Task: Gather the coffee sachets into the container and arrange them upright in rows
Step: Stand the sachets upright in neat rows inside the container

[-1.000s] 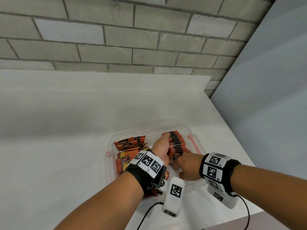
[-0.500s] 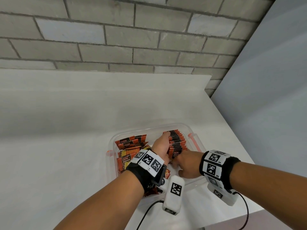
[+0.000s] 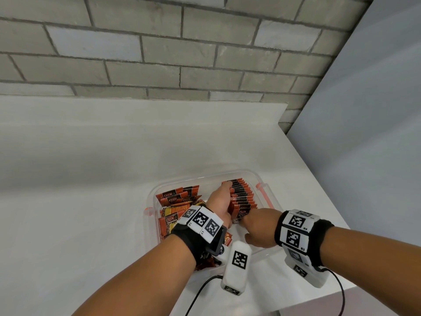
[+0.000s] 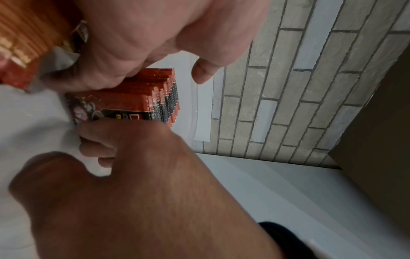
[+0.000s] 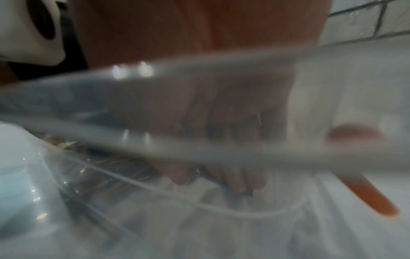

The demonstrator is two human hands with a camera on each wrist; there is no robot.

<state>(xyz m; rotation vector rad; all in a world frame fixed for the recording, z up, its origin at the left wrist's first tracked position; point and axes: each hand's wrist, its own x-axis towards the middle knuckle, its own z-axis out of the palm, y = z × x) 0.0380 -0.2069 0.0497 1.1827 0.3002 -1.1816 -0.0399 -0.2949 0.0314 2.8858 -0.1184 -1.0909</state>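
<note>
A clear plastic container [image 3: 200,177] sits on the white table. Along its right side stands a row of red-and-black coffee sachets [image 3: 242,196], upright and packed close. My left hand [image 3: 219,201] lies along the left side of the row [image 4: 155,94], fingers straight and pressing it, thumb [image 4: 204,73] apart. My right hand [image 3: 257,226] is at the near end of the row, fingers [image 4: 99,140] curled on the front sachet [image 4: 119,112]. Loose red and yellow sachets [image 3: 175,201] lie jumbled in the container's left half. The right wrist view is blurred by the container wall [image 5: 199,98].
Orange clips [image 3: 264,191] stick out from the container's sides. The table [image 3: 91,179] ends close to the right of the container, beside a grey panel [image 3: 364,133]. A brick wall runs behind. Cables from the wrist cameras hang over the near table edge.
</note>
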